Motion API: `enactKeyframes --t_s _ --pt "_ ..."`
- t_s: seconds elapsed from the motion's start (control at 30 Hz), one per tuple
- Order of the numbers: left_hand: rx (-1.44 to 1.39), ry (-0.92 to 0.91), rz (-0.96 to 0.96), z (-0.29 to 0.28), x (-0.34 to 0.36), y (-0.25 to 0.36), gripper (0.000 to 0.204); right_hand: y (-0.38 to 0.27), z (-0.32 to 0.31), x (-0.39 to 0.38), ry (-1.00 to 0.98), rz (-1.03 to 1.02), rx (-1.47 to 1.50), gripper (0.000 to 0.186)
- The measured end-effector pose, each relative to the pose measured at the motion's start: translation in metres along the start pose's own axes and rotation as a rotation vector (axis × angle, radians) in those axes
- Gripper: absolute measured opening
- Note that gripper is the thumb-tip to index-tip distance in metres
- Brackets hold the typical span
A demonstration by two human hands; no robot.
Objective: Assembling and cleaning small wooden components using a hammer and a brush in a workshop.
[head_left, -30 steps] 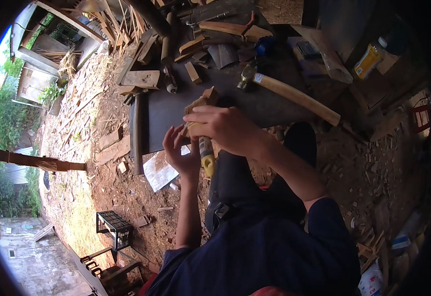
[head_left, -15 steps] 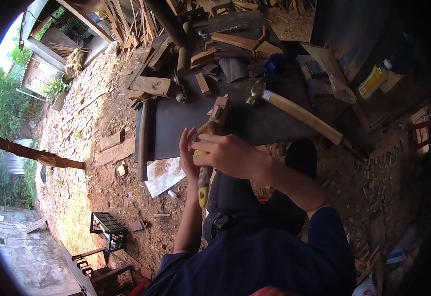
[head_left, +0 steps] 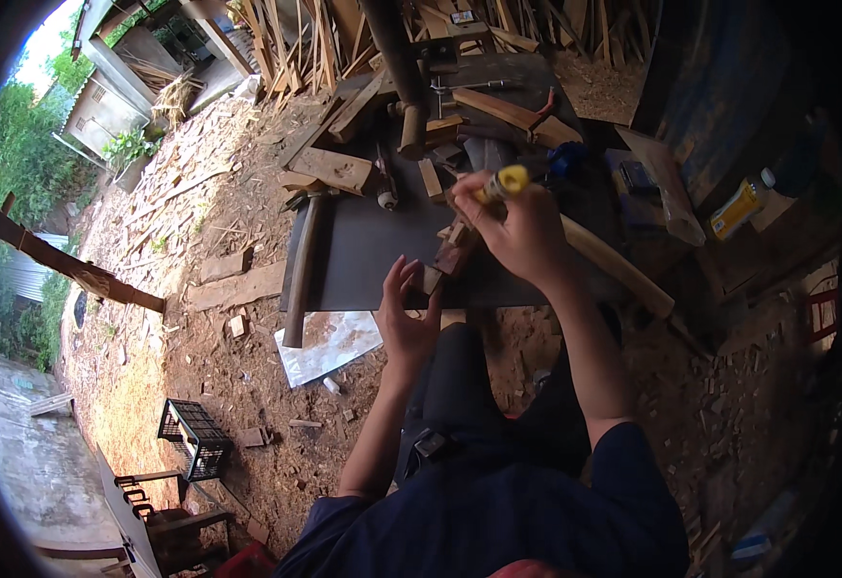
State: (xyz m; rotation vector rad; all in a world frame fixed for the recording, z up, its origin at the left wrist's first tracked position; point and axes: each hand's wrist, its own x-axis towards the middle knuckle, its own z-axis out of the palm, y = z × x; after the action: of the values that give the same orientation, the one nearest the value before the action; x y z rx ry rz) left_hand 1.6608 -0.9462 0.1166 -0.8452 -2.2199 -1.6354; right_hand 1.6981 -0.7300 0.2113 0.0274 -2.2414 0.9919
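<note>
My right hand is raised over the table, closed round a paintbrush with a yellow handle end. The brush's bristles are mostly hidden and point down and to the left. Below it lies a reddish-brown wooden block with a raised piece on top, near the table's front edge. My left hand has its thumb and fingers on either side of the block's near end. To the right, a hammer's wooden handle runs along the table; its head is behind my right hand.
On the dark table lie a mallet-like wooden piece, a screwdriver-like tool and scrap boards. A long handle overhangs the left edge. A yellow bottle is at the right, a black crate on the ground at lower left.
My right hand has lifted up and to the right with the paintbrush, turning its yellow end upward. My left hand has shifted slightly right and down. The view has tilted a little.
</note>
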Motion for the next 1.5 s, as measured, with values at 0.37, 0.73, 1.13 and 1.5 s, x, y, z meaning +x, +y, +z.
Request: enactKeyframes --t_s 0.37,0.73,1.13,1.5 --pt "0.153 0.03 0.108 -0.004 0.001 -0.001 0.023 0.068 0.011 0.035 -0.026 0.498 0.603 0.056" --pt "0.102 -0.155 0.083 -0.027 0.018 -0.003 0.015 0.047 -0.105 -0.057 -0.222 0.55 -0.6 0.046" --pt "0.146 -0.106 0.012 -0.024 0.025 -0.023 0.015 0.033 -0.106 -0.072 -0.16 0.52 -0.462 0.043" --pt "0.099 0.003 -0.032 -0.022 0.033 -0.015 0.021 0.038 -0.093 -0.083 -0.122 0.432 -0.501 0.038"
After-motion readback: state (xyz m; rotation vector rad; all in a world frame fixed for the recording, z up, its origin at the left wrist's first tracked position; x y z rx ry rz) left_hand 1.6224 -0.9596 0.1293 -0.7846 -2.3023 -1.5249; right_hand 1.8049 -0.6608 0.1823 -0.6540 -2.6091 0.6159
